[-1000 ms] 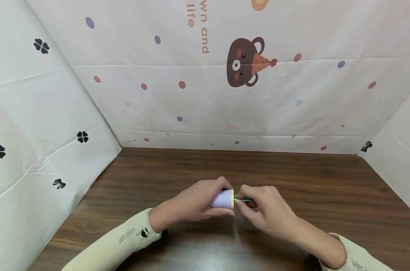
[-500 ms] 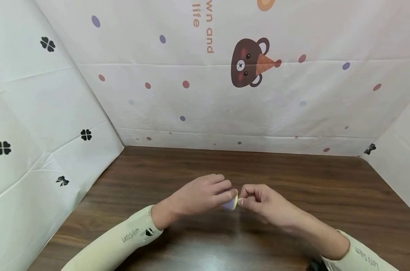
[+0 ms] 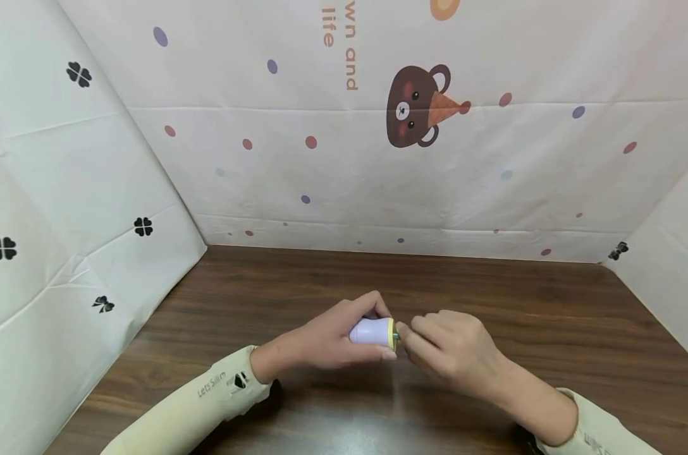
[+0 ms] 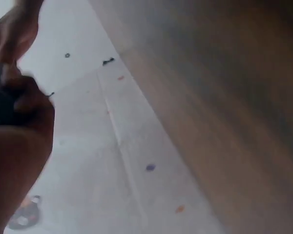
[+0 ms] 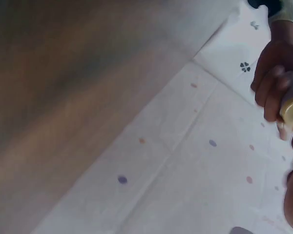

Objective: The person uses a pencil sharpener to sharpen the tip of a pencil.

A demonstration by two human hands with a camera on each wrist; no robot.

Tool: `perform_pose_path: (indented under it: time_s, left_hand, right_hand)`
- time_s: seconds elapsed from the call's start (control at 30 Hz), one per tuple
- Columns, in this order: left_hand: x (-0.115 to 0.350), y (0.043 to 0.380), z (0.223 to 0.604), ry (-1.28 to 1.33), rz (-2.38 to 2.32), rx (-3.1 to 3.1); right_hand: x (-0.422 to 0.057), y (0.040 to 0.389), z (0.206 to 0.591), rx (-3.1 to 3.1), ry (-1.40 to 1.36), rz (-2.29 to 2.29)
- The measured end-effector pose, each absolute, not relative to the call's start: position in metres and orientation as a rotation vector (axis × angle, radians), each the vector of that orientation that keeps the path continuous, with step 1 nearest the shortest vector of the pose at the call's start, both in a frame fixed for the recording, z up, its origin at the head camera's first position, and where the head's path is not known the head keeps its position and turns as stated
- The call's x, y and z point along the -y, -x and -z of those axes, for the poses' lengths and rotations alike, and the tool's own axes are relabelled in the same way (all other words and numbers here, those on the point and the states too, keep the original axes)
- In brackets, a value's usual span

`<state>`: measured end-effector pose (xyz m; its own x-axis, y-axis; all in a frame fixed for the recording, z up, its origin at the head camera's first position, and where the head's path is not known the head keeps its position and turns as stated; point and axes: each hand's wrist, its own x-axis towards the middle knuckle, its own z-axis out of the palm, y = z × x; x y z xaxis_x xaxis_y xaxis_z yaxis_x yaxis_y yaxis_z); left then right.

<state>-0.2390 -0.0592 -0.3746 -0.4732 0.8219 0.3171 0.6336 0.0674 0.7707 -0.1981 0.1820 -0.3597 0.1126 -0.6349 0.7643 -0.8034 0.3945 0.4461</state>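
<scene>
My left hand (image 3: 329, 335) grips a small lavender barrel-shaped pencil sharpener (image 3: 371, 332) with a yellow rim, lying sideways above the table. Its thumb and fingers wrap the barrel from both sides. A short bit of a thin green pencil (image 3: 397, 335) shows at the yellow end, and my right hand (image 3: 458, 347) pinches it with curled fingers that hide the rest. In the right wrist view the sharpener's yellow rim (image 5: 288, 116) faces the right hand. The left wrist view has the left hand (image 4: 27, 131) dark at the edge, with the right hand (image 4: 19, 34) beyond.
Below the hands spreads a dark brown wooden table (image 3: 298, 278). A white sheet with dots and a bear print (image 3: 406, 107) hangs at the back. White patterned side sheets (image 3: 93, 208) flank the table left and right.
The left hand has rolled back-down and back again, so the sharpener's side shows once more. The right hand has twisted, its knuckles now turned up, covering most of the pencil.
</scene>
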Motion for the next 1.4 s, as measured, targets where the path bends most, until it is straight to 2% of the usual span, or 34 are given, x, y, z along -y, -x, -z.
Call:
perform_pose_path:
  time_s: [0.13, 0.33, 0.43, 0.63, 0.83, 0.9, 1.03, 1.1, 1.17, 1.27, 1.4]
  left_hand:
    - [0.059, 0.24, 0.376, -1.324, -1.474, -1.752]
    - [0.062, 0.238, 0.379, -0.906, -1.446, -1.217]
    - [0.063, 0.239, 0.381, -0.884, -1.455, -1.21]
    - [0.065, 0.242, 0.378, -1.309, -1.383, -1.814]
    - [0.063, 0.238, 0.371, -1.79, -0.907, -2.494]
    - [0.061, 0.237, 0.371, -2.044, -0.592, -2.666]
    - [0.058, 0.239, 0.37, -2.736, 0.182, -2.849]
    - [0.057, 0.24, 0.369, -3.026, 0.43, -2.821]
    - [0.056, 0.241, 0.367, -3.191, 0.507, -2.798]
    - [0.057, 0.242, 0.367, -3.173, 0.444, -2.819]
    - [0.06, 0.243, 0.372, -2.799, 0.121, -2.908]
  right_hand:
    - [-0.177, 0.197, 0.35, 1.276, -1.269, 0.031]
    - [-0.175, 0.195, 0.353, 1.182, -1.244, 0.098]
    - [-0.174, 0.193, 0.355, 1.269, -1.256, 0.079]
    - [-0.171, 0.19, 0.365, 1.661, -1.244, -0.225]
    - [-0.179, 0.181, 0.376, 2.201, -1.17, -0.814]
    - [-0.184, 0.178, 0.375, 2.4, -1.134, -1.109]
    - [-0.192, 0.178, 0.367, 2.651, -0.966, -2.042]
    - [-0.195, 0.18, 0.363, 2.647, -0.872, -2.413]
    - [-0.198, 0.182, 0.361, 2.631, -0.852, -2.59]
    - [-0.198, 0.183, 0.359, 2.65, -0.952, -2.434]
    - [-0.192, 0.181, 0.364, 2.675, -1.051, -1.684]
